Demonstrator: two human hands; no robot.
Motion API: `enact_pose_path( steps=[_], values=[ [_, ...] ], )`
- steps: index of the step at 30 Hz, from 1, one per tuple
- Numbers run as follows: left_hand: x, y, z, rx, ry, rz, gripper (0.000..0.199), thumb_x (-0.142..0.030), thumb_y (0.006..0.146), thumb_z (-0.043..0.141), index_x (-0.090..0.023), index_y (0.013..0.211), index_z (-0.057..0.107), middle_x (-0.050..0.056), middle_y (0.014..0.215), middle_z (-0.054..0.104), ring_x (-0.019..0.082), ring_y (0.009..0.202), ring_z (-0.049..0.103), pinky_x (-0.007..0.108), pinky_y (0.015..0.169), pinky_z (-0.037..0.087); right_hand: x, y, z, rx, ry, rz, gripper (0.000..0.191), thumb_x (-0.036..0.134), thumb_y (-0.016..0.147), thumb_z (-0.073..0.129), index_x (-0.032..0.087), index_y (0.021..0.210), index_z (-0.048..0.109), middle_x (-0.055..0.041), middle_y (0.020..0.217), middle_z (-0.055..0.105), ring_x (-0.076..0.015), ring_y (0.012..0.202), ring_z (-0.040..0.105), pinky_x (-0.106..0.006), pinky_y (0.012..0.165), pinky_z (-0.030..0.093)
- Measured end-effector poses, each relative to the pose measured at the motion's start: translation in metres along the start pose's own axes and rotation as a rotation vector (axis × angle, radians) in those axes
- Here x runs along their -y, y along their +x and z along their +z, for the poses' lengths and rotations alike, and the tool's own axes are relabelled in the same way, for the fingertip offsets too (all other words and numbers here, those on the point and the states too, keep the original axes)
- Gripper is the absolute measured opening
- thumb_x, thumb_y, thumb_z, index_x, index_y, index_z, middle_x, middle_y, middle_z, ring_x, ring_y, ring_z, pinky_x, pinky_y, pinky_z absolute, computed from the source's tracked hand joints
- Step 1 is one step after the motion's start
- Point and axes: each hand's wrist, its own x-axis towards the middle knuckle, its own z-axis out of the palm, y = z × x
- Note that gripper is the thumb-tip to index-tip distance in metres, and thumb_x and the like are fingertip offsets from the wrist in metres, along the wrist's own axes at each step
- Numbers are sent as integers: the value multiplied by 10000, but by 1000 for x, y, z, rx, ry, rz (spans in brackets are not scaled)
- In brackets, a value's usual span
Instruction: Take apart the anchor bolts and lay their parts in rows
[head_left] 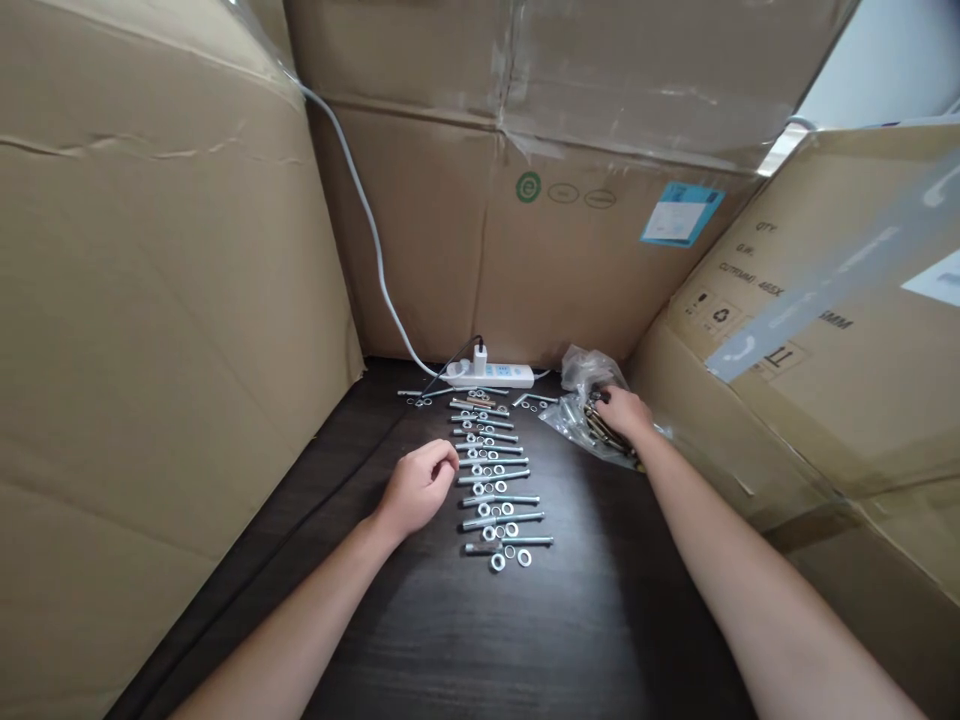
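My left hand (420,487) rests at the left side of a column of hardware, its fingers curled inward; whatever lies inside them is hidden. Several long silver bolts (504,476) lie crosswise in that column on the dark table. Beside the bolts are hex nuts (498,563) and flat washers (524,558), with thinner rings among them. At the back right, my right hand (624,412) reaches into a clear plastic bag (589,368) of loose bolts, some brassy and some silver. Its fingers are bent around a small dark piece that I cannot make out.
A white power strip (517,376) with a plugged-in adapter stands behind the bolts. A white cable (367,215) drops to it, and a black cord (300,522) crosses the left of the table (420,640). Cardboard boxes (420,240) wall in the left, back and right.
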Motion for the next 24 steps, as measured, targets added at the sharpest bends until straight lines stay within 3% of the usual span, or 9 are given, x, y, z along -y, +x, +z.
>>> enact_pose_path(
  steps=[6,8,11,14,17,20,24],
  values=[
    [-1,-1,1,29,41,16,169,-95,817,400,-169,720,519,-14,725,544,121,676,498,235,643,365,0,-16,-15,-129,-4,-27,342,307,840,446,158,1101,609,-105,910,655,-227,832,589,-312,714,409],
    [-2,-1,1,34,61,22,169,-94,817,401,-171,727,522,-14,730,548,122,679,500,235,645,369,4,-36,-24,-206,47,-52,350,326,871,400,157,1120,577,-77,855,634,-202,785,572,-294,694,409],
    [-6,-1,0,10,127,26,153,-105,820,413,-175,747,529,-11,746,565,130,691,504,244,653,373,21,-81,-35,-361,371,-215,316,386,864,442,143,995,595,-59,790,588,-177,682,531,-284,640,416],
    [-13,-3,1,3,176,58,145,-116,829,421,-181,799,547,-6,775,587,138,705,515,254,665,382,49,-131,-36,-327,582,-288,259,389,879,451,166,925,574,-59,846,581,-174,738,534,-282,668,423],
    [-23,-6,4,57,165,109,152,-128,847,412,-183,868,551,4,807,598,138,719,535,252,673,402,75,-166,-31,-182,722,-322,210,339,920,381,184,911,523,-35,805,583,-156,731,549,-264,688,425],
    [-32,-9,6,130,146,172,160,-156,874,406,-181,943,547,16,864,607,133,735,553,245,676,420,91,-186,-25,-5,675,-441,167,323,912,400,192,936,501,-13,755,580,-143,667,549,-245,645,409],
    [-41,-12,8,189,132,252,202,-202,904,406,-193,1063,530,35,979,596,137,805,564,247,721,436,99,-202,-24,96,548,-571,170,318,899,426,192,974,514,4,696,571,-131,588,526,-234,589,376]
  ],
)
